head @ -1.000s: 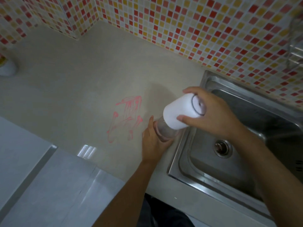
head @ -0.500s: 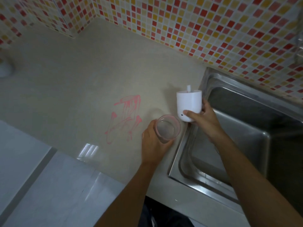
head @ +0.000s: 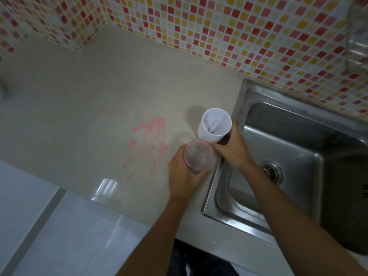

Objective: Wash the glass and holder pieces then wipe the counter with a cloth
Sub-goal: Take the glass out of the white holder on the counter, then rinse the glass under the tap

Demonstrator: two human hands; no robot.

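My left hand (head: 182,176) grips a clear glass (head: 198,157) with a pinkish rim, held upright above the counter's right part, mouth towards me. Just behind it, my right hand (head: 234,151) holds a white cylindrical holder piece (head: 216,125) by its lower side, open end up, with a small white stem visible inside. Both sit at the left edge of the steel sink (head: 247,108). The beige counter (head: 89,100) carries a pink scribbled stain (head: 147,142) just left of the glass.
The sink basin has a round drain (head: 271,172) at its bottom. A mosaic tile wall (head: 219,26) of red, yellow and white runs behind the counter. A white rounded object (head: 1,93) shows at the far left edge. White floor tiles (head: 59,236) lie below.
The white holder piece came off the glass, was lifted towards the sink edge, and now stands turned open end up. My left hand kept hold of the glass in about the same spot.
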